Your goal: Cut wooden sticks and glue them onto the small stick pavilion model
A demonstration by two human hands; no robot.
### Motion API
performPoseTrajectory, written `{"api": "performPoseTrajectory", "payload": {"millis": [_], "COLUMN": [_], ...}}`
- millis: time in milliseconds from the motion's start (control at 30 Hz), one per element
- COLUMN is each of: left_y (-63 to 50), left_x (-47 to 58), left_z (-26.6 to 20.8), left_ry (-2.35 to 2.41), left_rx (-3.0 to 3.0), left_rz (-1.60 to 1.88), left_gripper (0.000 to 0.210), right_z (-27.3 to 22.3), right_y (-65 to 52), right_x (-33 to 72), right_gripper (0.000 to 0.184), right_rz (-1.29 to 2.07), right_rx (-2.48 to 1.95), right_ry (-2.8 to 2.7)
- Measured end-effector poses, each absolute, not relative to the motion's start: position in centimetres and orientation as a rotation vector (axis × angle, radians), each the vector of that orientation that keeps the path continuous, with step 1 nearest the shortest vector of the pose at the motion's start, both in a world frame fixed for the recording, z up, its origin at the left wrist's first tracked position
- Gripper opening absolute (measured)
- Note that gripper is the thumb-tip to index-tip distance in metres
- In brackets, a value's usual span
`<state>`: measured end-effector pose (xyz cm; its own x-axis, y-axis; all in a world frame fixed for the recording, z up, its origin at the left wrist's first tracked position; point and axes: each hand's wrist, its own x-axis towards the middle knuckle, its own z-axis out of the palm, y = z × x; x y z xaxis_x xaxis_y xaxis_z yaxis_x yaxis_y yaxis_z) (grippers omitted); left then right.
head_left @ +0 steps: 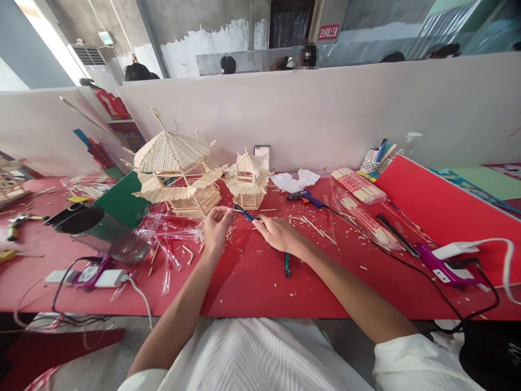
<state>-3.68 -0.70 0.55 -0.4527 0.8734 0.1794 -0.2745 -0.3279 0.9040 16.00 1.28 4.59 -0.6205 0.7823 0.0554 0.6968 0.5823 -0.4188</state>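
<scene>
My left hand (217,229) is closed in a pinch, with what looks like a short piece of wooden stick between thumb and fingertips, mostly hidden. Gripped in my right hand (277,232) is a slim dark-blue utility knife (244,213), its tip reaching to my left fingertips. Just behind the hands stands a small pavilion model (247,179) made of wooden sticks. A larger stick pavilion (175,174) with a conical roof is to its left. Below my right wrist lies a green-handled tool (287,266), partly covered by the forearm.
Cut stick bits litter the red table (252,288). A blue glue gun (311,199) trails a cord rightward. Packs of sticks (360,186) lie at right, near a purple power strip (445,266). Left are plastic wrappers (166,233), a dark-rimmed clear container (106,233) and another power strip (91,273).
</scene>
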Motion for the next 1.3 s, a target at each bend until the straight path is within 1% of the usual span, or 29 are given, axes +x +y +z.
{"api": "performPoseTrajectory", "payload": {"millis": [200,400,533,700,800,867,933,1133,1200,1300], "left_y": [-0.8,-1.0,-1.3,-1.2,-1.0,-0.9,-0.9,-0.8,-0.7,-0.6], "left_x": [-3.3,-3.0,-3.5,-5.6,-6.5,-6.8,-6.8,-5.7,-5.0,-4.0], "left_z": [0.7,0.9,1.4,1.6,1.6,1.6,1.6,1.1,0.9,0.6], "left_ry": [1.144,1.156,1.196,1.266,1.310,1.334,1.343,1.207,1.159,1.126], "left_rx": [0.885,0.889,0.904,0.900,0.925,0.968,0.999,0.911,0.870,0.857], "left_rz": [1.900,1.927,1.966,2.057,2.068,2.049,2.021,1.960,1.929,1.905], "left_gripper": [0.038,0.035,0.033,0.032,0.034,0.035,0.035,0.036,0.037,0.037], "right_z": [4.9,5.0,4.7,3.8,3.1,2.8,2.8,4.9,5.4,5.6], "right_y": [1.2,1.2,1.1,1.2,1.3,1.5,1.7,2.1,2.0,1.7], "right_x": [15.9,16.2,16.1,15.1,14.5,14.4,14.6,16.0,16.2,16.0], "right_gripper": [0.049,0.050,0.047,0.059,0.061,0.059,0.057,0.052,0.053,0.053], "right_rz": [0.554,0.539,0.310,-0.146,-0.231,-0.188,-0.070,0.513,0.614,0.674], "right_rx": [-1.214,-1.213,-1.151,-1.162,-1.160,-1.173,-1.218,-1.243,-1.252,-1.258], "right_ry": [-2.580,-2.575,-2.543,-2.594,-2.660,-2.685,-2.675,-2.560,-2.547,-2.539]}}
